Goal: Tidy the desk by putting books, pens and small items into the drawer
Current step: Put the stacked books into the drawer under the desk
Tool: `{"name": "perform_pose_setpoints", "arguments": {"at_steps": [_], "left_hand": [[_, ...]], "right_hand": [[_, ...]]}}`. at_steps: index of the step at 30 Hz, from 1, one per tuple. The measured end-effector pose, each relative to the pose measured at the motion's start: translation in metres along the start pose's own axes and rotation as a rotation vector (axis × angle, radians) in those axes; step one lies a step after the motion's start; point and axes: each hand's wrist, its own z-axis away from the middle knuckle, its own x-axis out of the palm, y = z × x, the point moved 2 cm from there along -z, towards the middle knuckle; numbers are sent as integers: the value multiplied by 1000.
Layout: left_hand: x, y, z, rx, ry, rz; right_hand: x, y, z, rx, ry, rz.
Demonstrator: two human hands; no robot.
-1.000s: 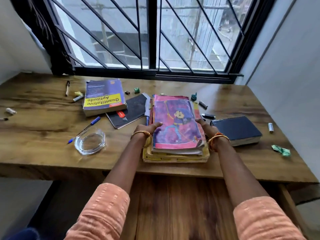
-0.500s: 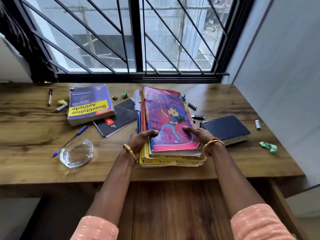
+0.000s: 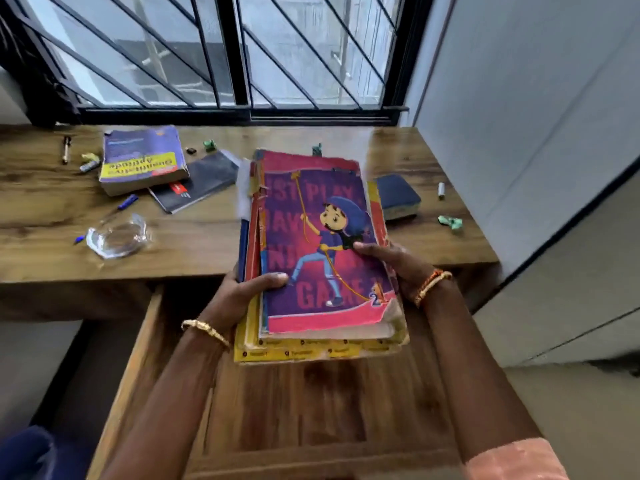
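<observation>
Left hand point(image 3: 242, 292) and right hand point(image 3: 398, 261) grip a worn pink-and-purple stack of paperback books point(image 3: 322, 258) above the open wooden drawer point(image 3: 311, 410), at six o'clock from the brown wooden tabletop point(image 3: 194, 237).

A black-barred window point(image 3: 221, 53) runs behind the wooden desk, with a pale building blurred beyond the glass. A plain grey wall point(image 3: 526, 109) closes off the right side, a dark line crossing it at a slant. Light floor point(image 3: 571, 410) lies lower right.
</observation>
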Motion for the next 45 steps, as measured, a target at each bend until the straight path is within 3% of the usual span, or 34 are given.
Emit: {"name": "perform_pose_setpoints", "arguments": {"at_steps": [7, 13, 17, 20, 26, 29, 31, 34, 38, 42, 45], "left_hand": [[44, -77, 66, -222, 0, -7], [72, -126, 71, -379, -25, -4], [88, -154, 47, -464, 22, 31], [97, -169, 24, -464, 43, 20], [115, -187, -7, -355, 183, -359], [111, -193, -5, -418, 151, -782], [111, -197, 2, -400, 133, -912], [111, -204, 6, -352, 126, -1058], [97, -200, 3, -333, 12, -1319], [80, -186, -4, -394, -192, -1285], [65, -169, 2, -314, -287, -1202]], "right_hand": [[-54, 81, 82, 171, 36, 85], [-99, 132, 86, 384, 89, 129], [-123, 136, 62, 364, 254, 162], [-131, 116, 48, 314, 378, 333], [-126, 115, 39, 393, 518, 638], [-119, 116, 39, 460, 570, 694], [-102, 115, 44, 507, 636, 936], [-59, 122, 47, 401, 525, 1371], [-18, 144, 35, 422, 388, 1267], [-15, 136, 26, 487, 416, 1291], [-11, 129, 23, 452, 533, 1241]]}}
